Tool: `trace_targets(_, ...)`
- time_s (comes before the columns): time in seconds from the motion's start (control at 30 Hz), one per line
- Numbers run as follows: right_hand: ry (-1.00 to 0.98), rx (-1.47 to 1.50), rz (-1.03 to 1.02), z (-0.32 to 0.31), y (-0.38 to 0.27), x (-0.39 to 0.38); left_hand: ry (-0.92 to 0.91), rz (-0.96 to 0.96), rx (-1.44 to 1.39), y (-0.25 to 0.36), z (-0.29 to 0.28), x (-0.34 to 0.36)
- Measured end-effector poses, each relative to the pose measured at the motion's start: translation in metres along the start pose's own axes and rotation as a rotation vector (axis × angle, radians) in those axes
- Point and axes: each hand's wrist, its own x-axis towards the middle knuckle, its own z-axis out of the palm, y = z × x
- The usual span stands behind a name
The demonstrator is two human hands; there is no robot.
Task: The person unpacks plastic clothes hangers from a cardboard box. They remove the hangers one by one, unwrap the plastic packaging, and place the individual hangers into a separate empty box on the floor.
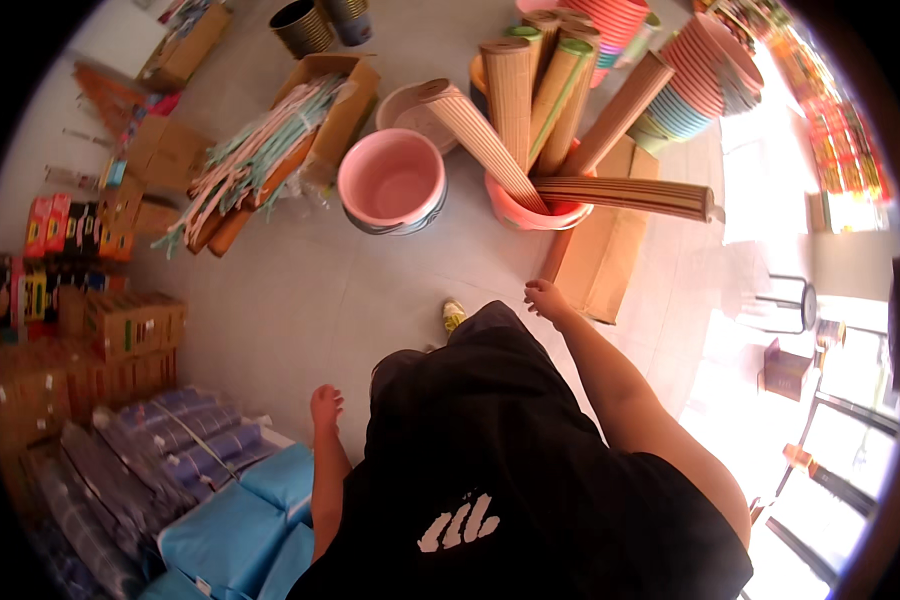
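My left hand (327, 407) hangs beside my body over the floor, its fingers loosely bent and apart, with nothing in it. Stretched forward at the right, my right hand (543, 298) is also bare, its fingers slightly curled and apart. Nearest to it lies a long brown cardboard box (602, 262), which it does not appear to touch. Beyond that hand, a pink bucket (536, 222) holds several rolled-up slatted mats (510, 110); one roll (625, 195) leans out to the right. Left of it stands a pink bucket stacked in others (392, 185).
An open carton (345, 110) has bundled pastel-coloured sticks (260, 145) spilling out. Cartons (135, 325) are piled at the left, with blue packages (235, 535) and wrapped plaid bundles (185, 435) near me. Stacked colourful buckets (705, 70) stand at the far right, and a chair (795, 305) nearer.
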Motion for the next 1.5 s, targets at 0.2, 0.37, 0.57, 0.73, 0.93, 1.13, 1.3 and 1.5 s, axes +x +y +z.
trace_targets(0.2,0.266,0.348,0.099,0.015,0.063,-0.092,-0.473,0.413,0.747,0.036,0.079,0.06)
trace_targets(0.37,0.447,0.507,0.492,0.069,0.222,-0.207,-0.524,0.281,0.977,0.109,0.112,0.067)
trace_targets(0.57,0.65,0.469,0.623,0.158,0.39,-0.313,-0.462,0.311,0.873,0.151,0.186,0.055)
trace_targets(0.73,0.845,0.872,0.607,0.15,0.35,-0.331,-0.722,0.438,0.926,0.119,0.299,-0.029)
trace_targets(0.93,1.045,0.788,0.593,0.107,0.471,-0.352,-1.129,0.586,1.16,0.006,0.47,-0.199)
trace_targets(1.13,1.01,1.073,0.573,0.006,0.541,-0.409,-1.015,0.894,1.28,-0.045,0.578,-0.226)
trace_targets(1.3,0.916,1.205,0.569,-0.081,0.541,-0.417,-0.661,1.042,1.329,0.023,0.591,-0.257)
trace_targets(1.5,0.767,1.238,0.493,-0.176,0.514,-0.368,-0.395,1.266,0.946,0.111,0.629,-0.263)
